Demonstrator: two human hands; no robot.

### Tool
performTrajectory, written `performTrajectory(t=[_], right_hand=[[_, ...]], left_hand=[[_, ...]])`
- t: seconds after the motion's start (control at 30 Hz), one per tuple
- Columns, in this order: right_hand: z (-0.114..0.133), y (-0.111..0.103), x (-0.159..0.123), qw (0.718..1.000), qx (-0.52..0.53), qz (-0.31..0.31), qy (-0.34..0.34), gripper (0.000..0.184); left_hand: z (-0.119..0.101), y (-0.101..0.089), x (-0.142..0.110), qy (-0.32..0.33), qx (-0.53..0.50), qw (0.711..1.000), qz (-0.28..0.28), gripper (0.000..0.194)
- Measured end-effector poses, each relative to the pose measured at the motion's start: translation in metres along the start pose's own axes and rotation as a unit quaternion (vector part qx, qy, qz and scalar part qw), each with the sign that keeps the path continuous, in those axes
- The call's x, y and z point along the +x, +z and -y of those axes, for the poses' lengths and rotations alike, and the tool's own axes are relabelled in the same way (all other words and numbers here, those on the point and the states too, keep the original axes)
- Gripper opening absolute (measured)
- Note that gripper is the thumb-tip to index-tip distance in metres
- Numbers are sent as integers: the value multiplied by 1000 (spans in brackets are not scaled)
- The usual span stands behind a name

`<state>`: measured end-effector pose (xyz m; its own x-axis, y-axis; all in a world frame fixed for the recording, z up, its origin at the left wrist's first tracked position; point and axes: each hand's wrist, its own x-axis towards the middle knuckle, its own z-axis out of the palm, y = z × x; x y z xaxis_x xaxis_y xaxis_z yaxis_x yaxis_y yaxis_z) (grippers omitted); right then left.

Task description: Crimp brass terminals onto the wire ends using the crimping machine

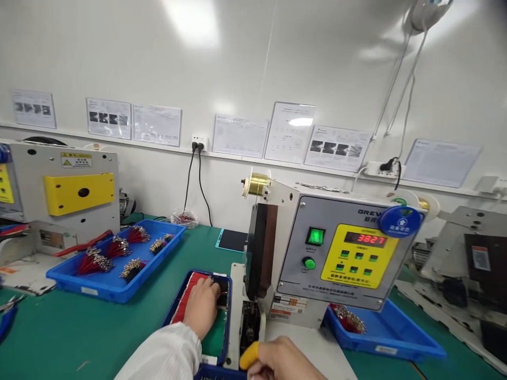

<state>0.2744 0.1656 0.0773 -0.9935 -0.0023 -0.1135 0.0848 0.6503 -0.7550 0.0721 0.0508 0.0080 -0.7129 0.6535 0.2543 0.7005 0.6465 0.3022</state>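
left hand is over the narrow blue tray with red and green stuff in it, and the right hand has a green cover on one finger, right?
Not quite: in the head view, the finger cover on the right hand is yellow, not green. The rest stands.

On your counter [51, 330] you've got a machine [340, 253] right of center, and just left of it a parts tray [209, 361], your left hand [202, 307] in it. Mid-left there's another tray [114, 293] with wire bundles [95, 261] inside, second machine [79, 195] on its left; third tray [412, 349], lower right.
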Motion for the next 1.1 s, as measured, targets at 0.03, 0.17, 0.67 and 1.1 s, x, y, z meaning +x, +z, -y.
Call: performTrajectory(t=[0.03,0.17,0.67,1.1], right_hand=[[9,-6,1,1000,-7,0,-3,12],[28,-34,1,999,44,0,9,14],[-33,-15,34,911,341,-234,-14,49],[-45,-5,58,891,378,-244,-55,59]], left_hand=[[0,-1,-1,6,-8,1000,-4,30],[-2,-5,-5,41,-38,998,1,26],[-21,-14,-16,95,-40,989,-109,22],[0,9,-2,202,-85,957,-191,23]])
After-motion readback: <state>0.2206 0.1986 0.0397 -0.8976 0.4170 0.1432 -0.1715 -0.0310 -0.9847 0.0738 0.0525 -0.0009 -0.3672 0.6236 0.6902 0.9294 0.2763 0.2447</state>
